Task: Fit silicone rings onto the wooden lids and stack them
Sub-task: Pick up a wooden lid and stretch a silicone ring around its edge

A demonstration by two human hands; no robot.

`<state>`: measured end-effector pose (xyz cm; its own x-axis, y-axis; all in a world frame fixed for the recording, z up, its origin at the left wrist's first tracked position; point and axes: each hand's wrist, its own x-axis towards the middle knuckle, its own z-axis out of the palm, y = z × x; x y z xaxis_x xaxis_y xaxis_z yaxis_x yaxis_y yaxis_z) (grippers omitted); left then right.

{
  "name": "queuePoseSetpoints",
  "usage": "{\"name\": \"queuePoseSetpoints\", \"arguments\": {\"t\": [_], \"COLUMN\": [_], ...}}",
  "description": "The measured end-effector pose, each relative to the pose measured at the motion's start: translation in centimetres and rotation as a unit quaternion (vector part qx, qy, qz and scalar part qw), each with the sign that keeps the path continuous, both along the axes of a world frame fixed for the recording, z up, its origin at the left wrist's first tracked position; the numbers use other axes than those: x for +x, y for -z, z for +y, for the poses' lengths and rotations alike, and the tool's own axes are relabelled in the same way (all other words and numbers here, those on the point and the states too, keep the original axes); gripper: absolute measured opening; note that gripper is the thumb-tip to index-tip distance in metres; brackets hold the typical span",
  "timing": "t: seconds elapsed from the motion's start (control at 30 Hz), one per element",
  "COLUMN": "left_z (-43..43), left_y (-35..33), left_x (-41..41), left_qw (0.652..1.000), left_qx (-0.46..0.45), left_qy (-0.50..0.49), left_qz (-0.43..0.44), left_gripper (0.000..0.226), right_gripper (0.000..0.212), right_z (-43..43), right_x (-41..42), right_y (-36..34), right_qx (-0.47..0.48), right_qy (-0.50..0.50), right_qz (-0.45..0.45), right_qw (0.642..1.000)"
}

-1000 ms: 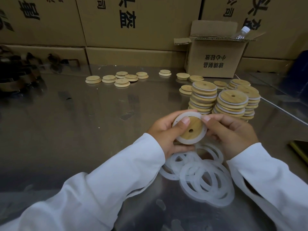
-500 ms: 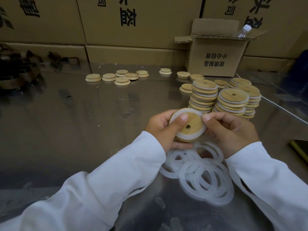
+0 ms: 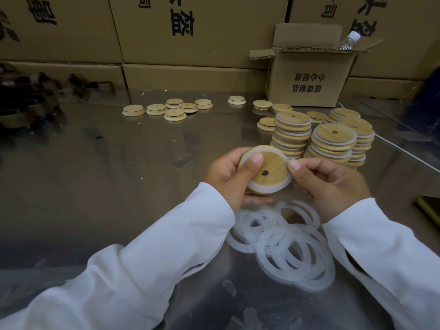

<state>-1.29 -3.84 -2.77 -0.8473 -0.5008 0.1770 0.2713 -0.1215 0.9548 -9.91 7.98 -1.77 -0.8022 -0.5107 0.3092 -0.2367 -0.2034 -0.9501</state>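
Observation:
A round wooden lid [image 3: 270, 167] with a small centre hole is held tilted above the table, a white silicone ring [image 3: 266, 188] around its raised step. My left hand [image 3: 228, 175] grips the lid from the left, thumb on the ring's upper left. My right hand [image 3: 326, 181] pinches the ring's right edge. A pile of loose white silicone rings [image 3: 285, 244] lies on the table just below. Stacks of ringed lids [image 3: 331, 144] stand behind my right hand. Bare wooden lids [image 3: 175, 108] are scattered further back.
The work surface is a shiny metal table [image 3: 107, 175]. Large cardboard boxes [image 3: 190, 32] line the back edge; a small open box [image 3: 307, 79] with a plastic bottle [image 3: 347, 40] stands at the back right. Dark objects [image 3: 21, 103] sit at far left.
The lid and both hands have lifted slightly and the lid has tilted flatter toward me; the ring now sits more evenly around the lid's step.

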Motion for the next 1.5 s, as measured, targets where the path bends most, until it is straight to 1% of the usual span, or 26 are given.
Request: {"name": "queuePoseSetpoints", "arguments": {"t": [0.1, 0.13, 0.23, 0.27, 0.37, 0.4, 0.47, 0.6, 0.73, 0.87, 0.97, 1.17, 1.23, 1.43, 1.5], "left_z": [0.2, 0.2, 0.2, 0.1, 0.1, 0.1, 0.1, -0.1, -0.1, -0.1, -0.4, -0.8, -1.0, -1.5, -1.4], "left_y": [0.1, 0.2, 0.2, 0.2, 0.1, 0.0, -0.1, 0.0, 0.3, 0.5, 0.5, 0.0, 0.0, -0.1, -0.1], "left_x": [-0.1, -0.1, -0.2, -0.2, -0.2, -0.1, -0.1, -0.1, -0.1, 0.0, 0.0, 0.2, 0.3, 0.2, 0.2], "left_qw": [0.999, 0.999, 0.999, 0.999, 0.999, 0.998, 0.997, 0.998, 0.999, 0.997, 0.996, 0.994, 0.994, 0.998, 0.998], "left_qx": [-0.037, -0.041, -0.032, -0.023, 0.032, 0.051, 0.072, 0.056, 0.0, -0.047, -0.067, -0.104, -0.102, -0.055, -0.055], "left_qy": [-0.02, -0.024, -0.033, -0.033, -0.022, -0.016, -0.008, 0.0, -0.018, -0.031, -0.033, -0.03, -0.031, -0.023, -0.019], "left_qz": [0.006, 0.009, 0.019, 0.022, 0.029, 0.029, 0.02, -0.007, -0.029, -0.057, -0.054, -0.024, -0.015, -0.002, -0.002], "left_gripper": [0.012, 0.012, 0.012, 0.012, 0.013, 0.014, 0.015, 0.014, 0.013, 0.009, 0.009, 0.016, 0.016, 0.015, 0.015], "right_gripper": [0.004, 0.006, 0.032, 0.034, 0.012, 0.008, 0.009, 0.014, 0.015, 0.012, 0.014, 0.017, 0.016, 0.015, 0.014], "right_z": [0.0, 0.0, -0.2, -0.3, -0.4, -0.3, -0.3, -0.2, -0.2, -0.1, 0.0, 0.4, 0.5, 0.5, 0.6], "right_x": [0.1, 0.1, 0.4, 0.5, 0.8, 0.8, 0.7, 0.3, 0.0, 0.2, 0.2, -0.2, -0.3, -0.1, -0.1], "right_y": [0.1, 0.1, 0.1, 0.2, 0.4, 0.5, 0.6, 0.5, 0.6, 0.7, 0.7, 0.0, -0.2, -0.7, -0.6], "right_qx": [-0.01, -0.015, -0.013, -0.005, 0.024, 0.036, 0.049, 0.048, 0.055, 0.08, 0.087, 0.095, 0.099, 0.095, 0.087], "right_qy": [-0.002, -0.008, -0.013, -0.008, -0.002, 0.001, 0.005, 0.039, 0.06, 0.045, 0.039, 0.016, 0.007, -0.021, -0.021], "right_qz": [-0.033, -0.042, -0.044, -0.038, 0.012, 0.032, 0.052, 0.042, 0.045, 0.065, 0.062, 0.045, 0.055, 0.096, 0.096], "right_qw": [0.999, 0.999, 0.999, 0.999, 1.0, 0.999, 0.997, 0.997, 0.996, 0.994, 0.994, 0.994, 0.994, 0.991, 0.991]}}
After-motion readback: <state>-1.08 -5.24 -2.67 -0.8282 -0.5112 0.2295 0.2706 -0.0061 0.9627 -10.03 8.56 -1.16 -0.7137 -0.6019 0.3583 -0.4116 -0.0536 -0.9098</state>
